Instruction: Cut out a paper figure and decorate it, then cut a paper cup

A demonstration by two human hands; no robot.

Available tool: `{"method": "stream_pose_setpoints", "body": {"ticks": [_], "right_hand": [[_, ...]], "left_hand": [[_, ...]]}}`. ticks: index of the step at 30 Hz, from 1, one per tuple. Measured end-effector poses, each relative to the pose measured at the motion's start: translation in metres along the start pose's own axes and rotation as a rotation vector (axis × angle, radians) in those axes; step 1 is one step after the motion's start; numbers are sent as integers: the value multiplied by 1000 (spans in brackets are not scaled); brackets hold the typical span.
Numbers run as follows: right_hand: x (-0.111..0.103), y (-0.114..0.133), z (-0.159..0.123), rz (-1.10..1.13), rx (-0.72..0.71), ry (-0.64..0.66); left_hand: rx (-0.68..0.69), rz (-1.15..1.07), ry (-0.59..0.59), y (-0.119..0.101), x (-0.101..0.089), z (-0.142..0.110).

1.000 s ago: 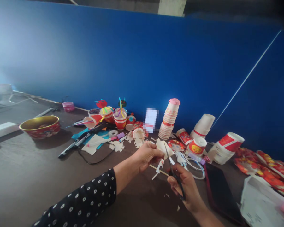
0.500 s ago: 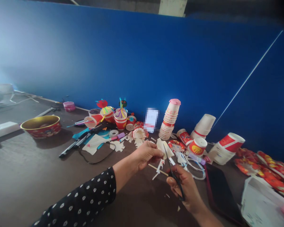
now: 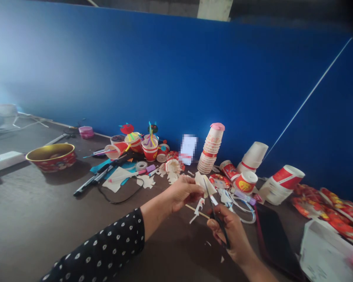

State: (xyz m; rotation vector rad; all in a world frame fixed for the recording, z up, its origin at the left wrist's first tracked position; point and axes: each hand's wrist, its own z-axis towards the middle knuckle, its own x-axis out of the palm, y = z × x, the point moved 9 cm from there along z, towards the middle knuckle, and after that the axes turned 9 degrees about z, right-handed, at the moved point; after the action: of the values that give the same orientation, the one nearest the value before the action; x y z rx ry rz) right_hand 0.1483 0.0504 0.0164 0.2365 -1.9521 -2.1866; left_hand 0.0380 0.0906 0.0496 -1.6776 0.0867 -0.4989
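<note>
My left hand pinches a cream paper piece between its fingers. Just below that hand, a thin wooden stick with a small cut paper shape crosses in front of the fingers. My right hand grips black-handled scissors, with the handles partly hidden by the fingers. Their narrow blades point up and reach the paper's edge. Small paper scraps lie on the dark table under my hands.
Behind my hands stand a stack of paper cups and decorated red cups. A gold-and-red bowl sits at left, a black phone lies at right, and a white box is at the lower right. A blue wall rises behind.
Both hands, the scissors and the paper hold nearly the same position. The view has shifted only slightly.
</note>
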Motion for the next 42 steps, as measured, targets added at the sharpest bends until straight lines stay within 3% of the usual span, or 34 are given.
{"method": "stream_pose_setpoints", "body": {"ticks": [3, 8, 15, 27, 42], "right_hand": [[0, 1, 0, 10, 1, -3], [-3, -8, 2, -42, -5, 4], [0, -4, 0, -28, 20, 15], [2, -7, -2, 146, 63, 40], [-4, 8, -4, 239, -28, 36]], "left_hand": [[42, -49, 11, -7, -1, -1], [87, -16, -117, -12, -14, 0], [100, -41, -159, -7, -20, 3], [29, -110, -104, 1, -16, 4], [-75, -221, -37, 12, 3, -1]]}}
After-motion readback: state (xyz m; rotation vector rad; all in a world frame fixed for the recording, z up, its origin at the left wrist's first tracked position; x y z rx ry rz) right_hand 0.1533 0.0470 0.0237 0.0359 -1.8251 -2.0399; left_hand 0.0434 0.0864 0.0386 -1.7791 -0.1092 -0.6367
